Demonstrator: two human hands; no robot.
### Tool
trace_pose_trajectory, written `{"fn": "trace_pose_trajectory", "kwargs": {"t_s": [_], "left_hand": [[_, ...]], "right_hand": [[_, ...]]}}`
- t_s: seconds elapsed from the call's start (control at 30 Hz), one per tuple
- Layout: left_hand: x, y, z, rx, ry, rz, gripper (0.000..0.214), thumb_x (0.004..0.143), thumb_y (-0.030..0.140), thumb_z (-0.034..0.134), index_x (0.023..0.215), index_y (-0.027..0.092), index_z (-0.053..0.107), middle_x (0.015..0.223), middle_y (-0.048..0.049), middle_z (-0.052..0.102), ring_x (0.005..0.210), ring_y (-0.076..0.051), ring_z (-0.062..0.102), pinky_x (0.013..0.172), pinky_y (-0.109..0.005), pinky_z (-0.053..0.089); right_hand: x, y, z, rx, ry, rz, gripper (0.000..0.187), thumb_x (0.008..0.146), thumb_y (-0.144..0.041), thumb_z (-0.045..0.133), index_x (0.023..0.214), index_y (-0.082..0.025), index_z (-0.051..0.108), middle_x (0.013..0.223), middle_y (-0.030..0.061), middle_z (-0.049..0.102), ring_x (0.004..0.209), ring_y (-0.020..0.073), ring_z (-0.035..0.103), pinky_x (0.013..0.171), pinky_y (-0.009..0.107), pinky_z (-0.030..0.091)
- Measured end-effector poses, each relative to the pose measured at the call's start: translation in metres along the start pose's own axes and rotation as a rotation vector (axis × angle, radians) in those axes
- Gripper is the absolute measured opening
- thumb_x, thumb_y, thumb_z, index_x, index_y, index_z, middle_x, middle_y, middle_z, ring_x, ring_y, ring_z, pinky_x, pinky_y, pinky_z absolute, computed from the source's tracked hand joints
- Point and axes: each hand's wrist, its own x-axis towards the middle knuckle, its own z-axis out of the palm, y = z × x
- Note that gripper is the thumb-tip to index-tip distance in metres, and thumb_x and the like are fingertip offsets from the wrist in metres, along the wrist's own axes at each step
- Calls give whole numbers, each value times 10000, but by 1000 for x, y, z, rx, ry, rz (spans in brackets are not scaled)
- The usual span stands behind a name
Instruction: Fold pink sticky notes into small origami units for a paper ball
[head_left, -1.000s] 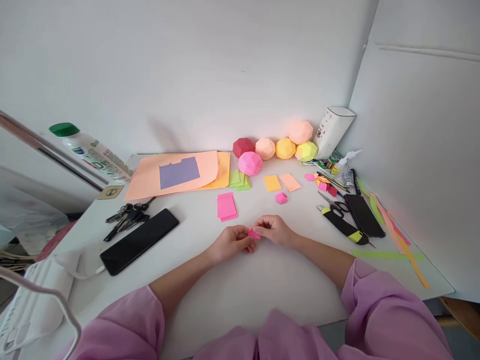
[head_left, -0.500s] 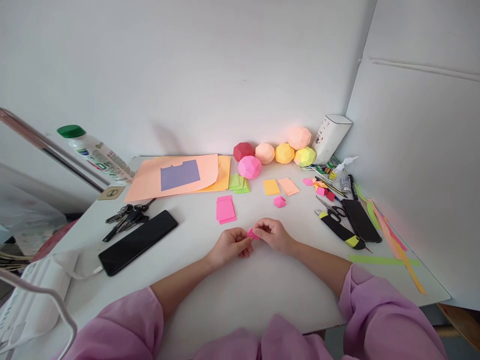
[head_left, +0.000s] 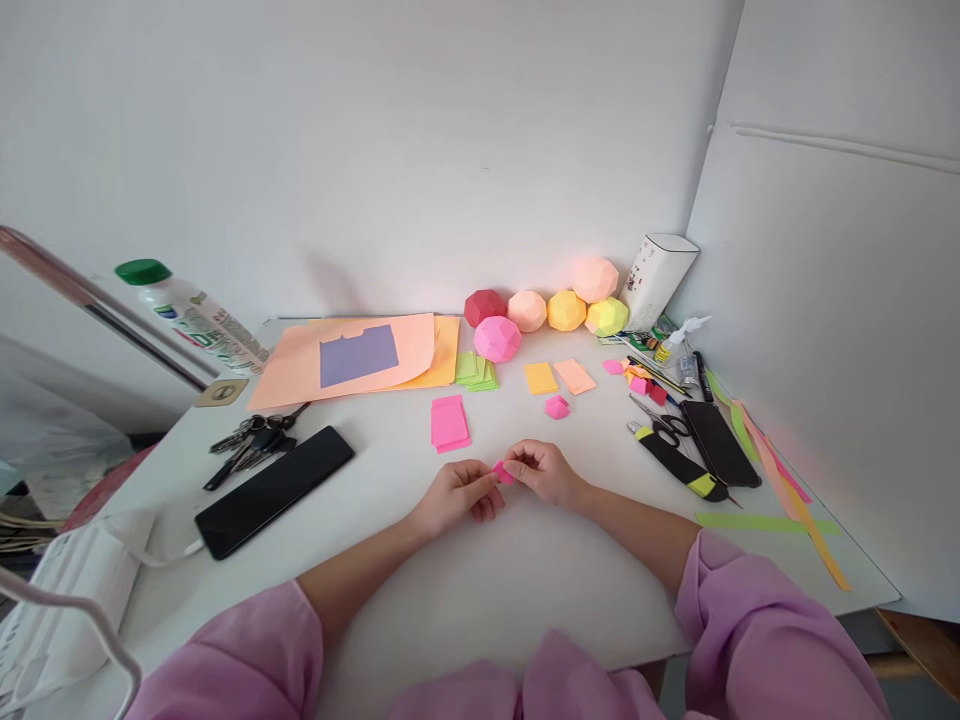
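Observation:
A small folded piece of pink paper (head_left: 503,472) is pinched between both hands above the middle of the white table. My left hand (head_left: 459,493) grips its left side with thumb and fingers, while my right hand (head_left: 548,474) holds the right side. Fingers hide most of the piece. Just beyond the hands lie a stack of pink paper sheets (head_left: 450,424) and a small folded pink shape (head_left: 557,407). Farther back are an orange sheet (head_left: 541,378) and a peach sheet (head_left: 575,376).
Faceted paper balls, among them a pink ball (head_left: 497,339), stand by the wall. Scissors (head_left: 670,428), a utility knife (head_left: 679,462) and a dark phone (head_left: 721,443) lie right. Leftward are a black phone (head_left: 274,492), keys (head_left: 259,440), large peach paper (head_left: 289,365) and a bottle (head_left: 191,315).
The view has shifted slightly, so everything sits a little lower in the picture. Both hands keep hold of the pink paper, with barely any change in their fingers.

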Motion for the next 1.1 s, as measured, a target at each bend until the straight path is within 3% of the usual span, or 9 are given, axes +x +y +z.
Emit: {"fn": "trace_pose_trajectory", "kwargs": {"t_s": [0.33,0.57,0.77,1.1], "left_hand": [[1,4,5,106,-1,-12,330,754,491,597,750,164,554,647,-10,638,536,-123,586,461,-220,424],[0,0,5,16,66,52,360,748,515,600,741,163,524,606,12,603,460,-93,517,425,-214,402],[0,1,8,-25,133,64,391,717,542,618,727,162,526,579,20,589,442,-90,496,409,-214,396],[0,0,7,-31,76,70,374,739,525,608,681,162,536,574,8,624,435,-93,509,421,-216,393]], "right_hand": [[-1,2,0,-30,-31,-18,279,809,-427,576,757,-154,584,676,0,546,597,107,457,569,246,401],[-2,-3,2,-33,-46,-25,199,805,-345,575,872,-158,598,725,2,561,626,106,473,569,228,393],[-1,-1,5,-108,-31,-8,148,779,-291,566,718,-156,563,629,-24,514,563,92,418,504,214,337],[-2,5,4,-108,-25,17,90,710,-194,567,650,-158,510,568,-45,442,507,76,362,457,208,289]]}}
